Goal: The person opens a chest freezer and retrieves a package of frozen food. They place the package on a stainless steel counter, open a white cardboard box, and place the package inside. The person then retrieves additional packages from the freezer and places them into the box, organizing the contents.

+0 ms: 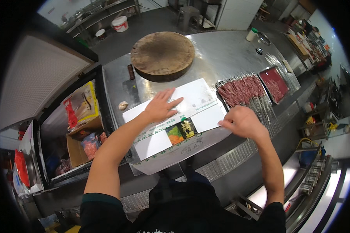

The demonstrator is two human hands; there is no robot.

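A white printed cardboard box (204,93) lies on the steel worktable in front of me, with pictures of food on its top. My left hand (162,107) rests flat on the box top, fingers spread. At the box's right edge is my right hand (239,121), its fingers curled and the thumb near the corner; whether it pinches the edge is hidden. Just right of the box, skewered raw meat (242,90) fills a metal tray. Beyond the box stands a thick round wooden chopping block (163,54). A cleaver (131,84) lies left of the block, near a garlic bulb (123,105).
An open chest freezer (102,96) on the left holds a yellow-edged bag (84,104) and a brown cardboard box (75,148). A second tray of meat in red liquid (274,83) sits far right. A green-capped container (251,35) stands at the back.
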